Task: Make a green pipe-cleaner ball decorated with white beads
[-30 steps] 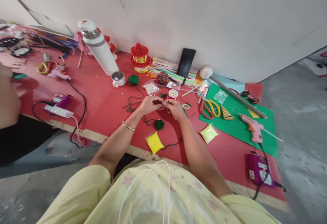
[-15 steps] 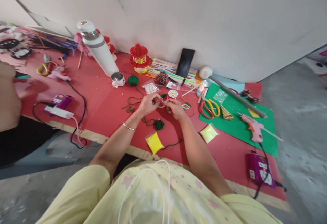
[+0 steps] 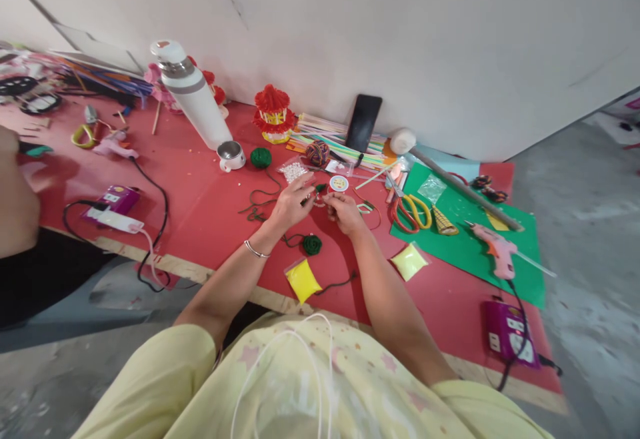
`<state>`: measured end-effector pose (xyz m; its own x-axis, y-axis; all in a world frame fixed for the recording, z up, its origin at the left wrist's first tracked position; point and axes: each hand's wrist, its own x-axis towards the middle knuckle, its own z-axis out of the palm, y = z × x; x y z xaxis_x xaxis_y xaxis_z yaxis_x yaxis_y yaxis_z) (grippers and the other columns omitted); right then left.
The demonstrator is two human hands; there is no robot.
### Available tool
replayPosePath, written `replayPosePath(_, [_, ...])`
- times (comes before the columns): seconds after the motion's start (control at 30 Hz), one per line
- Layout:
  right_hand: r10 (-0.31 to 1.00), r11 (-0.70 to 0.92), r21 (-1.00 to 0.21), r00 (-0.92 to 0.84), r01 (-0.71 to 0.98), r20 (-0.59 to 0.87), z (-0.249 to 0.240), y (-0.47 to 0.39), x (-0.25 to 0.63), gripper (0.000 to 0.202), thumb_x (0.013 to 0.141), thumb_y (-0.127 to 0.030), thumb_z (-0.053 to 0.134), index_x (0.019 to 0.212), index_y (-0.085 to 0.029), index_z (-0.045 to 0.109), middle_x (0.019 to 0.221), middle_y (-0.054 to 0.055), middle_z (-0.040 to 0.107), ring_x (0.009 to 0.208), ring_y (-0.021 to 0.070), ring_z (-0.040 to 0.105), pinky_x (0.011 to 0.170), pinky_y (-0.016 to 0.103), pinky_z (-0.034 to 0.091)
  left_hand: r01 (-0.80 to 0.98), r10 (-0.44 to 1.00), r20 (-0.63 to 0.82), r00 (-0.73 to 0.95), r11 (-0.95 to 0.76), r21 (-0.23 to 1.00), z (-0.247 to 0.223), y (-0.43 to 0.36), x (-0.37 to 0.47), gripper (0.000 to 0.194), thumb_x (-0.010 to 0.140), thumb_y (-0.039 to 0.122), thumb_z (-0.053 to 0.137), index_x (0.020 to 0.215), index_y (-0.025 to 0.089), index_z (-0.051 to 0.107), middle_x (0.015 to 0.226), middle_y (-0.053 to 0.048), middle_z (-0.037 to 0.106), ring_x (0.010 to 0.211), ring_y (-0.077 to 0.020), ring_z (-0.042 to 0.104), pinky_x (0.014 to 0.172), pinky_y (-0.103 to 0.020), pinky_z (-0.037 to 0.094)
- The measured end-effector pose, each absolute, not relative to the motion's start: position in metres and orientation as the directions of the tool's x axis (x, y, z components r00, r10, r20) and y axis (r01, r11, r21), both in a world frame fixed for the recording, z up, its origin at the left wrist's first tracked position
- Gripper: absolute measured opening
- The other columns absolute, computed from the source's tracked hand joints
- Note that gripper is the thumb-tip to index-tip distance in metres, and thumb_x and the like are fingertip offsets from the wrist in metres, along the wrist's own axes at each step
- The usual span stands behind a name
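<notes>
My left hand (image 3: 293, 203) is over the red table by the packet of white beads (image 3: 293, 170), its fingers apart. To its right, my right hand (image 3: 341, 211) is closed in a pinch at one end of a small string of pale beads (image 3: 319, 203). Just beyond the right hand stands a spool (image 3: 339, 184) with a white top. Green yarn lies left of the hands, and a dark green yarn coil (image 3: 312, 244) rests nearer to me. A yellow packet (image 3: 302, 280) lies by the front edge.
At the back left stand a white bottle (image 3: 195, 102) and its cup (image 3: 231, 155). A phone (image 3: 363, 123) leans on the wall. Scissors (image 3: 411, 212), a pink glue gun (image 3: 495, 247) and a stick are at right. Another person's arm (image 3: 17, 192) is at far left.
My left hand's fingers have spread and lifted away from the pinch beside my right hand. My right hand has barely moved. The other person's arm at far left has shifted slightly.
</notes>
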<state>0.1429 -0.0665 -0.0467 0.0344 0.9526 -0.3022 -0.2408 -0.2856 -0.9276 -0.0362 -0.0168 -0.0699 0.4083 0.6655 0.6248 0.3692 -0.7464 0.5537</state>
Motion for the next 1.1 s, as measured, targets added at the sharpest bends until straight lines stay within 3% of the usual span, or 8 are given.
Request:
replayPosePath(0.1, [0.951,-0.291,-0.927,0.040,-0.237,-0.308,-0.047,-0.066,0.143,0.031,0.063,-0.044,0.079,0.071,-0.021,0.060,0.052,-0.007,0.045,0.049,0.0089,0.037,0.044,0.024,0.023,0.337,0.688,0.613,0.389,-0.725,0.600,-0.069,-0.017,-0.034,0.026,0.090,0.022,0.065,0.115,0.018,0.073,0.145,-0.018,0.061,0.132,-0.0276,0.061,0.110,-0.047,0.052])
replayPosePath(0.2, [0.954,-0.285,-0.932,0.028,-0.223,-0.299,-0.048,-0.066,0.143,0.031,0.063,-0.044,0.079,0.073,-0.021,0.062,0.053,-0.007,0.046,0.049,0.0089,0.037,0.045,0.024,0.024,0.307,0.728,0.571,0.380,-0.682,0.664,-0.070,-0.017,-0.032,0.026,0.089,0.025,0.068,0.115,0.019,0.074,0.143,-0.017,0.063,0.133,-0.0284,0.060,0.110,-0.049,0.052])
replayPosePath(0.47, [0.957,-0.284,-0.937,-0.007,-0.204,-0.289,-0.052,-0.066,0.145,0.032,0.065,-0.045,0.080,0.075,-0.021,0.061,0.055,-0.007,0.046,0.050,0.0086,0.037,0.045,0.024,0.025,0.229,0.744,0.529,0.408,-0.644,0.730,-0.071,-0.017,-0.033,0.019,0.095,0.027,0.063,0.098,0.021,0.081,0.143,-0.016,0.063,0.089,-0.0183,0.071,0.087,-0.039,0.058])
replayPosePath(0.7, [0.971,-0.238,-0.956,-0.018,-0.171,-0.238,-0.048,-0.068,0.145,0.038,0.068,-0.051,0.082,0.072,-0.019,0.063,0.055,-0.006,0.050,0.047,0.0075,0.037,0.045,0.024,0.025,0.195,0.812,0.470,0.347,-0.553,0.810,-0.059,-0.019,-0.035,0.014,0.088,0.028,0.069,0.089,0.021,0.081,0.140,-0.013,0.065,0.099,-0.0199,0.069,0.087,-0.036,0.056])
replayPosePath(0.8, [0.974,-0.225,-0.963,-0.020,-0.147,-0.224,-0.048,-0.069,0.147,0.040,0.070,-0.054,0.083,0.073,-0.019,0.065,0.057,-0.006,0.051,0.047,0.0069,0.037,0.045,0.024,0.026,0.124,0.896,0.346,0.279,-0.391,0.912,-0.054,-0.020,-0.035,0.012,0.083,0.030,0.073,0.080,0.019,0.079,0.121,-0.011,0.074,0.098,-0.0206,0.069,0.075,-0.030,0.054])
replayPosePath(0.9, [0.981,-0.190,-0.978,-0.054,-0.087,-0.186,-0.048,-0.072,0.149,0.040,0.075,-0.056,0.080,0.075,-0.019,0.067,0.055,-0.006,0.050,0.047,0.0073,0.038,0.046,0.025,0.028,-0.071,0.967,0.131,0.220,-0.118,0.990,-0.050,-0.021,-0.035,0.017,0.079,0.033,0.074,0.075,0.017,0.073,0.101,-0.009,0.078,0.067,-0.0123,0.061,0.053,-0.023,0.042])
replayPosePath(1.0, [0.987,-0.132,-0.991,-0.092,0.021,-0.134,-0.046,-0.076,0.150,0.037,0.078,-0.054,0.078,0.087,-0.018,0.074,0.060,-0.005,0.055,0.050,0.0084,0.042,0.049,0.025,0.031,-0.232,0.972,-0.011,0.233,0.067,0.970,-0.046,-0.021,-0.036,0.020,0.074,0.033,0.075,0.072,0.015,0.066,0.093,-0.008,0.078,0.052,-0.0059,0.048,0.044,-0.021,0.029])
replayPosePath(1.1, [0.994,-0.072,-0.991,-0.075,0.111,-0.080,-0.044,-0.079,0.150,0.034,0.080,-0.050,0.076,0.093,-0.019,0.076,0.063,-0.005,0.055,0.054,0.0094,0.041,0.052,0.025,0.032,-0.325,0.952,-0.096,0.290,0.192,0.926,-0.045,-0.020,-0.038,0.022,0.072,0.032,0.074,0.072,0.017,0.057,0.088,-0.008,0.078,0.050,-0.0061,0.050,0.042,-0.020,0.026])
